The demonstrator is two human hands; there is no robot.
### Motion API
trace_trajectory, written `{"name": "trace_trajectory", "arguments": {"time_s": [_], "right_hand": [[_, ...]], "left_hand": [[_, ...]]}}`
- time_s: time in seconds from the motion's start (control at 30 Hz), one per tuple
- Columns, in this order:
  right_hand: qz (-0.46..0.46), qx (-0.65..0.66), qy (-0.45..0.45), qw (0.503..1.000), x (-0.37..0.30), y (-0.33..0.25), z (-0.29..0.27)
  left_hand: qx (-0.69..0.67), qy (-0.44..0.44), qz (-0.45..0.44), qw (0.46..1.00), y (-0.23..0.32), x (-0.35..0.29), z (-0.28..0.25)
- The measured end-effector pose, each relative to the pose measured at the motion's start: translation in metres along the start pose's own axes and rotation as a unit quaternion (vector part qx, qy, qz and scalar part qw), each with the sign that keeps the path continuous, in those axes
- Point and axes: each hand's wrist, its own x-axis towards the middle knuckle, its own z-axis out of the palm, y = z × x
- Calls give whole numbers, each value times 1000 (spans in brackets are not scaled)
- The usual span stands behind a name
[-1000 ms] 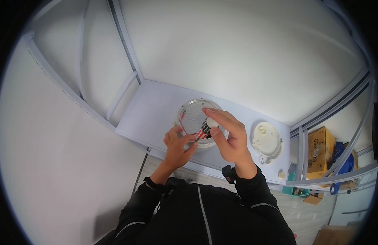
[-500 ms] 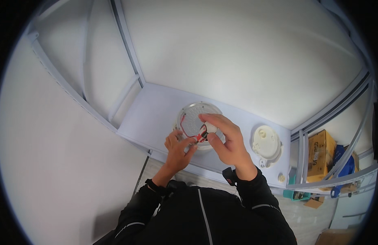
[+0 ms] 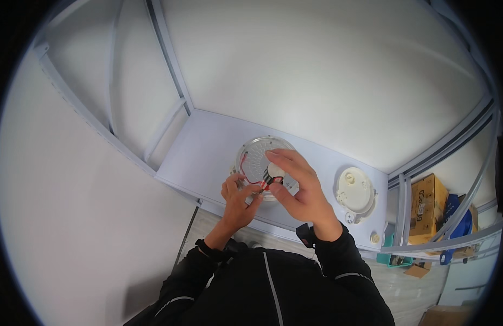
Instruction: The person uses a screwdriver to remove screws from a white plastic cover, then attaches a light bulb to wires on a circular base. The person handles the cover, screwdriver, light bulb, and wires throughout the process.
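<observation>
A round, silver-rimmed housing (image 3: 260, 140) with a patterned, shiny inside lies on the pale shelf in front of me. A red wire (image 3: 242, 163) runs along its left inner side toward my fingers. My right hand (image 3: 308, 193) grips a small white bottle with a black-and-red label (image 3: 273, 173) over the housing, tilted with its narrow end down and left. At the housing's near left edge, my left hand (image 3: 238, 206) has its thumb and forefinger close together by the bottle's tip. What they pinch is too small to make out.
To the right on the shelf (image 3: 202, 138) sit a round white plastic cover (image 3: 357, 190) with fittings and a small cream-coloured ring-like part (image 3: 375, 238). Frame posts stand on both sides. Beyond the right one are a cardboard box (image 3: 426, 209), a blue item (image 3: 461, 223) and a teal bin (image 3: 390, 256).
My right hand has turned the bottle slightly, so its label shows more, and has shifted a little. My left hand stays nearly in place at the housing's edge.
</observation>
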Motion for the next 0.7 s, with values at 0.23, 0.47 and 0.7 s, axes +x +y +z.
{"name": "trace_trajectory", "arguments": {"time_s": [0.23, 0.47, 0.7], "right_hand": [[67, 8, 30, 997, -8, 8, 4], [18, 2, 21, 1000, -3, 7, 7], [33, 16, 54, 998, -3, 11, 8]], "left_hand": [[-19, -10, -18, 1000, -1, 1, 1], [-10, -11, -22, 1000, -2, 0, 1], [-7, -18, -29, 999, -2, 1, 2]]}}
